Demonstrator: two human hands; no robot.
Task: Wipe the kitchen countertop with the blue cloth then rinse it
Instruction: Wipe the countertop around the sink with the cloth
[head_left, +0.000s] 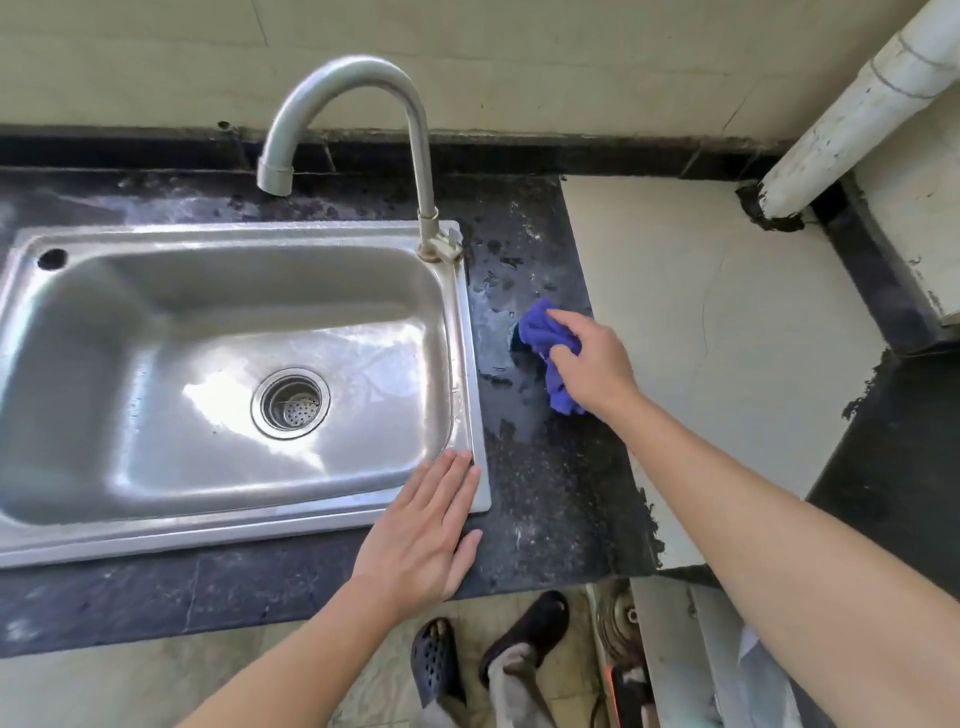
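The blue cloth (548, 345) is crumpled on the dark, wet countertop (545, 493), just right of the steel sink (457, 332). My right hand (589, 358) presses down on the cloth and grips it, covering its right part. My left hand (423, 530) lies flat, fingers together, on the sink's front right corner and the counter beside it, holding nothing. A curved faucet (415, 130) rises from the sink's back right corner, with no water running.
A cream tiled surface (727, 338) adjoins the dark counter on the right. A white pipe (852, 119) comes down at the far right. The sink basin has a drain strainer (291, 402). Below the counter edge are my feet in dark sandals (488, 654).
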